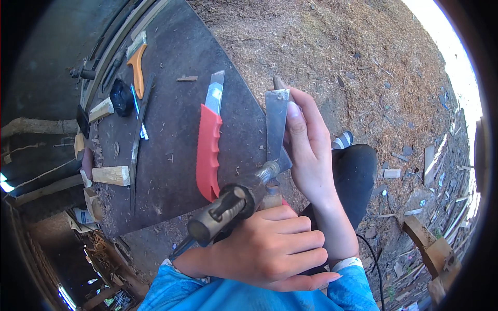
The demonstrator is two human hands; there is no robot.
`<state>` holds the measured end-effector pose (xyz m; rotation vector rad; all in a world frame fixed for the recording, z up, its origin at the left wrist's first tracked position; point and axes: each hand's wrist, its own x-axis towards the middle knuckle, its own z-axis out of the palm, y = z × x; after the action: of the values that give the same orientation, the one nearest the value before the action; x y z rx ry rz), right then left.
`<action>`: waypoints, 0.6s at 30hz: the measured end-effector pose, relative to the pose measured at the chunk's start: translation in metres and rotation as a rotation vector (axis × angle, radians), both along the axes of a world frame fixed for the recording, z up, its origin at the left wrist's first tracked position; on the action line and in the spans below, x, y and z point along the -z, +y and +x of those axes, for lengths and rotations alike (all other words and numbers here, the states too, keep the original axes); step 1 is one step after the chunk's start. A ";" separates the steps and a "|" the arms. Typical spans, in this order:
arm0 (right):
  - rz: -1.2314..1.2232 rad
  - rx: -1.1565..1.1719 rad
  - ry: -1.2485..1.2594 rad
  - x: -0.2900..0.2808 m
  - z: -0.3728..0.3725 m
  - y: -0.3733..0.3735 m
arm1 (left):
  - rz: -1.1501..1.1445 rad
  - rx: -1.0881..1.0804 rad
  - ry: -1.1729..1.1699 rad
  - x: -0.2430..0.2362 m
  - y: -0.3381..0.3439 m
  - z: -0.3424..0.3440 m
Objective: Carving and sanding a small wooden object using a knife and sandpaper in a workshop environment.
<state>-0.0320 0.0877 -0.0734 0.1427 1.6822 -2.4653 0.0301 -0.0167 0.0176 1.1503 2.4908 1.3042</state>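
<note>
My left hand [267,249] is closed around a handle [272,199], mostly hidden under its fingers, just behind a metal screw clamp [228,205] at the board's edge. My right hand [311,150] grips a flat steel blade [276,119] that points away from me, thumb lying along its side near the tip. Another narrow piece shows behind the blade's tip, too hidden to name. Left of the blade, a red-handled knife [208,147] with a metal blade lies on the dark work board [171,135].
A brush [136,67], a black object [122,98], white pens, a long metal strip [137,150] and wood offcuts [109,175] lie on the board's left part. Sawdust ground with scraps is at right, wood blocks [425,243] at lower right. My dark-clad knee [355,171] is beside my right hand.
</note>
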 end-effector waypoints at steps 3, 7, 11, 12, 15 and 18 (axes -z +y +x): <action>-0.031 0.042 0.078 0.001 -0.010 -0.003 | -0.010 -0.006 -0.015 -0.001 -0.001 0.001; 0.048 0.024 0.209 0.019 -0.023 -0.001 | -0.008 -0.008 -0.021 -0.002 -0.001 0.001; -0.025 -0.033 0.200 0.021 -0.029 -0.001 | 0.006 -0.020 -0.026 0.000 0.000 0.001; -0.060 -0.039 0.181 0.022 -0.029 -0.001 | 0.005 -0.022 -0.027 -0.001 0.000 0.001; 0.022 -0.049 0.306 0.032 -0.038 0.000 | 0.003 -0.035 -0.032 -0.002 0.000 0.001; 0.022 -0.045 0.359 0.035 -0.043 -0.001 | 0.002 -0.041 -0.021 -0.002 0.000 0.001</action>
<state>-0.0745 0.0863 -0.1082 -0.3531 1.8170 -2.5551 0.0311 -0.0164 0.0194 1.0859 2.5114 1.3218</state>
